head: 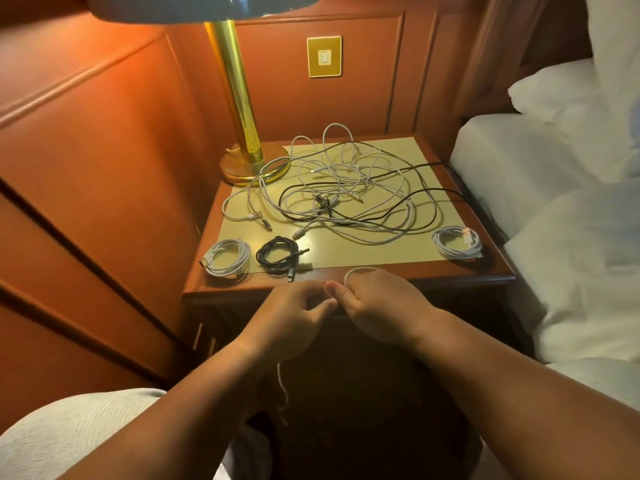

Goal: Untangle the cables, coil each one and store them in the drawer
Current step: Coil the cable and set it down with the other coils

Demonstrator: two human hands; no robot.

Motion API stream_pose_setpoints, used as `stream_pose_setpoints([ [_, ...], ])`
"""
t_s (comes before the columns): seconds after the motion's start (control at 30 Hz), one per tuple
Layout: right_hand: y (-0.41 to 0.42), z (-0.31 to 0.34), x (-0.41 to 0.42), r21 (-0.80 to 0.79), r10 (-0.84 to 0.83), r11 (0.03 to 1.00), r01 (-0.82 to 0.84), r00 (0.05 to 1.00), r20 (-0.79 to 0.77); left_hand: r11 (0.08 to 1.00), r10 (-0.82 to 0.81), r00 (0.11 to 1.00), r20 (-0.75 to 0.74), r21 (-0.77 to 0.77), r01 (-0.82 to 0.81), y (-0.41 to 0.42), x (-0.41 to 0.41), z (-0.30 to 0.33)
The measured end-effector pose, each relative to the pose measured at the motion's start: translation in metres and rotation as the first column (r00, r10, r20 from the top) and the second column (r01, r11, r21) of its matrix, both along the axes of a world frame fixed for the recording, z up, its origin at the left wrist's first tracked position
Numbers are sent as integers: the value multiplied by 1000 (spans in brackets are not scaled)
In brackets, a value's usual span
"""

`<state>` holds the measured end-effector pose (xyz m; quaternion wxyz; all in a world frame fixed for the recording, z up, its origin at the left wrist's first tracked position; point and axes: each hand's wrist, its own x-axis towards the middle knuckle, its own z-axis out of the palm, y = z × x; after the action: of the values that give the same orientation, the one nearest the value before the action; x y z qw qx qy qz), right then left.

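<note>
Standing by the bed (540,174) here, white sheets and pillows on the right, reddish wood panelling all round with a brass wall switch (324,56) in the middle of it. The nightstand surface (381,275) sits tight in the corner between wall and bed, with a pale mat on top and a lit brass lamp (239,109) at its back left corner.

Most of that mat is taken up by the tangle of cables (349,188), white and black ones looped over each other, one loop touching the lamp base. Along the front edge are three already coiled: a white coil (227,257) at the left, a black coil (280,255) just beside it, and another white coil (457,242) well apart at the front right corner.

The person's hands are just in front of the surface's front edge, thumbs nearly touching. The right hand (381,310) has its grip clamped on a thin white cable (356,270), with a small loop of it standing up over the knuckles. The left hand (294,317) has fingers curled, pinching the same cable, and the loose end comes out under that hand and hangs straight down between the forearms. So the cable runs through both grips, loop above, tail below.

Can't make out the drawer front, it's all in shadow under the hands.
</note>
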<state>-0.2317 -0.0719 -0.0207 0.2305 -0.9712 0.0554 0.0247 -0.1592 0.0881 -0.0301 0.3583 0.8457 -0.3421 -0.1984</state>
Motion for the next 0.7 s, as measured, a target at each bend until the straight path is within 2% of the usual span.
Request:
stream_pose_setpoints([
  [0.07, 5, 1, 5, 209, -28, 976, 59, 988, -150, 997, 20, 1000, 22, -77, -19, 2, 3, 2],
  [0.1, 6, 2, 7, 400, -55, 903, 156, 966, -251, 993, 41, 999, -1, -111, -41, 3, 5, 4],
  [0.13, 6, 3, 7, 597, -51, 754, 273, 931, -362, 986, 68, 996, -50, -152, -74, 3, 6, 5],
  [0.2, 2, 4, 5, 850, 106, 348, 395, 884, -454, 955, 109, 964, -242, -243, -170, 2, 7, 6],
  [0.27, -2, 3, 5, 925, 273, -37, 378, 894, -354, 908, 55, 867, -496, -336, -250, 0, 5, 4],
  [0.3, -3, 3, 4, 922, 307, -185, 340, 911, -274, 889, 2, 806, -592, -368, -273, -2, 3, 2],
  [0.33, -3, 4, 4, 908, 297, -293, 298, 932, -210, 879, -41, 759, -649, -384, -281, -4, 0, 0],
  [0.4, -1, 9, 2, 883, 230, -411, 226, 963, -139, 889, -49, 726, -686, -362, -282, -9, -7, -4],
  [0.43, -1, 12, 1, 892, 189, -413, 185, 975, -115, 896, -33, 720, -693, -339, -286, -11, -12, -7],
  [0.47, 0, 15, -1, 921, 139, -365, 135, 986, -89, 905, -18, 715, -699, -316, -285, -13, -16, -10],
  [0.53, 2, 18, -2, 989, 39, -146, 0, 999, 6, 932, 6, 712, -702, -254, -258, -16, -22, -14],
  [0.57, 2, 18, -1, 996, 4, 20, -81, 997, 81, 946, 7, 707, -707, -224, -233, -16, -24, -15],
  [0.63, 3, 16, 0, 863, 1, 456, -218, 970, 244, 961, -23, 694, -720, -208, -184, -17, -24, -15],
  [0.67, 4, 13, 0, 690, 49, 678, -253, 952, 301, 965, -35, 698, -715, -207, -163, -16, -24, -13],
  [0.7, 4, 10, -1, 468, 127, 843, -264, 944, 303, 971, -37, 718, -695, -195, -138, -16, -23, -12],
])
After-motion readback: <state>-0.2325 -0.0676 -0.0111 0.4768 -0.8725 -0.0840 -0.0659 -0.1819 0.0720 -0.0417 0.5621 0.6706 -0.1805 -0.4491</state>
